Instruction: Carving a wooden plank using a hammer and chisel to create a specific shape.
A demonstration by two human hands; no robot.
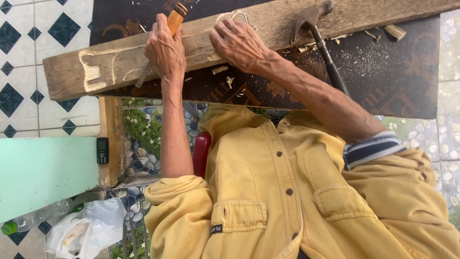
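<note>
My left hand (pixel 165 50) is closed fully round the orange-handled steel chisel (pixel 175 19). The blade slants down its near side onto the weathered grey wooden plank (pixel 335 17), towards the pale cuts at the plank's left end. The fist grip keeps the blade angled into the wood.

My right hand (pixel 239 43) presses knuckles-up on the plank's middle, apparently to steady it. The fingers curl beside a loop of pale twine (pixel 235 15); I cannot tell whether they clasp anything.

A black-handled claw hammer (pixel 314 21) lies across the plank right of that hand, within reach. Wood shavings (pixel 378 60) litter the dark patterned mat (pixel 407 81) beneath the plank. A black mobile phone (pixel 102 150) lies well below the plank's left end, clear of the work.
</note>
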